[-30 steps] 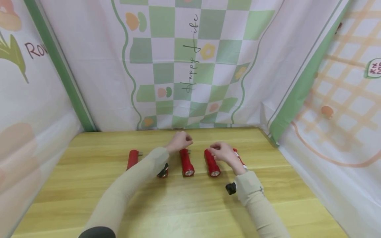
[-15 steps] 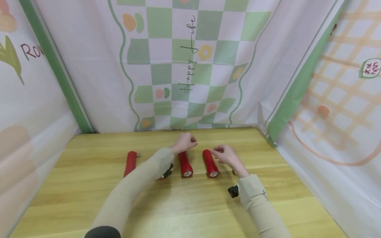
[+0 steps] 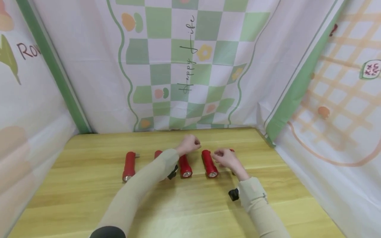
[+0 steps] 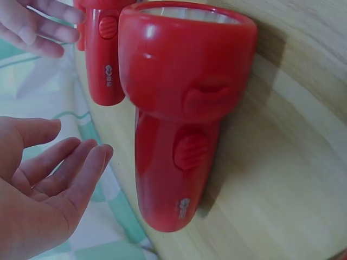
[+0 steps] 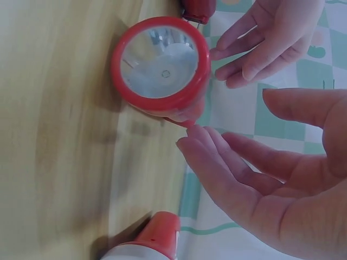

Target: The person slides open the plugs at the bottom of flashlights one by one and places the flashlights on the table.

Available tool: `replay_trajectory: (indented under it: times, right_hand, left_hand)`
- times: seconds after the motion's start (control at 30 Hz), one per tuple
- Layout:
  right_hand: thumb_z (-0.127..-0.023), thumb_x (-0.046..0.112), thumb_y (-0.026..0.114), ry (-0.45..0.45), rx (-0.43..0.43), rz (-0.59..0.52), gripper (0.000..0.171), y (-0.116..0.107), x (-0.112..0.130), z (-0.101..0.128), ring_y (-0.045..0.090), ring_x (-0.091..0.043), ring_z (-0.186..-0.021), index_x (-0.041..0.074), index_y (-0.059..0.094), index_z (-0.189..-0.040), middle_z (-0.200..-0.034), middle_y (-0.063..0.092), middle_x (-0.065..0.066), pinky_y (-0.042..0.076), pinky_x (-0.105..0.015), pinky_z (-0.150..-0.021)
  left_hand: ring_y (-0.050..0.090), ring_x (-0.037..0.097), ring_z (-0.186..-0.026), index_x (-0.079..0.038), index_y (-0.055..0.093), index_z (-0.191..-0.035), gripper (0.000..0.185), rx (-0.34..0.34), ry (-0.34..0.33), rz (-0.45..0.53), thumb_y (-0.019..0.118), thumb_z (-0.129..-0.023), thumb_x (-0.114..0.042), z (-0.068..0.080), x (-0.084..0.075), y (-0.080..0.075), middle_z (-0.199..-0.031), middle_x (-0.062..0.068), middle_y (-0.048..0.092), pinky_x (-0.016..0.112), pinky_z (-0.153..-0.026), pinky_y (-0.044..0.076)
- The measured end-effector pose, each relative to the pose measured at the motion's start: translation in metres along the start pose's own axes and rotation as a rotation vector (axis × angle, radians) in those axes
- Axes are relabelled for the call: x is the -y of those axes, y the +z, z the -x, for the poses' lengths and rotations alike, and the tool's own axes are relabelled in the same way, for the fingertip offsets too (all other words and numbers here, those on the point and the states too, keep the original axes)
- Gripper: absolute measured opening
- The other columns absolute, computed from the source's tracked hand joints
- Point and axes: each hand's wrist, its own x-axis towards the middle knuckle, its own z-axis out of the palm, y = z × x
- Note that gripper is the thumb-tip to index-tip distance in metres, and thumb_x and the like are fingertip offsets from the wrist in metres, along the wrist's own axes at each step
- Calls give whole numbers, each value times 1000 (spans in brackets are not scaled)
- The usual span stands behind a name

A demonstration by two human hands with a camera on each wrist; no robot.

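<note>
Several red flashlights stand in a loose row across the table, lens ends toward me in the head view. My left hand (image 3: 189,144) hovers just past the back end of the middle flashlight (image 3: 185,167), fingers loosely bent and holding nothing. To its right, my right hand (image 3: 226,158) hangs beside another flashlight (image 3: 209,164), thumb and fingers apart with nothing between them. In the left wrist view a flashlight (image 4: 173,108) with a ribbed switch lies close to the relaxed left hand. The right wrist view shows a round clear lens (image 5: 160,62) near the right fingertips.
At the far left lies a flashlight (image 3: 129,165) with metal prongs sticking out sideways. My left sleeve partly covers a second flashlight (image 3: 158,153), and my right hand hides most of a red-and-white one (image 5: 157,235). A patterned cloth (image 3: 190,66) hangs behind the wooden table (image 3: 190,211).
My left hand has drifted right and slightly nearer, uncovering more of the leftmost flashlights. The right hand has shifted a little right and nearer, away from the flashlight beside it. The view has moved slightly.
</note>
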Motion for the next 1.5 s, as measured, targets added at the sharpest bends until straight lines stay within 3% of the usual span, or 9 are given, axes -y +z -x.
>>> replay_trajectory:
  times: [0.4, 0.8, 1.07, 1.5]
  right_hand:
    - [-98, 20, 58, 12, 7, 3, 47, 11, -7, -2, 68, -39, -103, -14, 53, -129, -120, 64, -31, 61, -43, -84]
    - [-96, 28, 63, 3, -7, 134, 45, 18, -10, -3, 70, -25, -90, -9, 61, -122, -114, 69, -25, 61, -35, -76]
    - [-95, 28, 63, -13, -9, 174, 42, 19, -14, -6, 68, -21, -85, -8, 64, -118, -113, 70, -23, 59, -33, -75]
    - [-96, 27, 62, -25, 6, 196, 32, 19, -18, -9, 58, -13, -72, -2, 72, -106, -91, 73, -11, 47, -22, -63]
  left_hand:
    - [71, 27, -92, 2, 74, -102, 18, 28, -29, 36, 67, -91, -11, -5, 5, 13, -101, 17, 76, 31, -84, 59]
    - [70, 23, -88, 0, 74, -105, 22, 65, -55, 14, 67, -93, -16, -7, 5, 21, -104, 15, 76, 25, -77, 56]
    - [63, 15, -74, 0, 76, -97, 19, 73, -42, 0, 68, -92, -16, -9, 3, 25, -95, 13, 77, 19, -67, 49]
    - [58, 11, -70, -1, 76, -101, 21, 119, -74, 37, 68, -93, -19, -10, 1, 29, -98, 13, 77, 16, -62, 45]
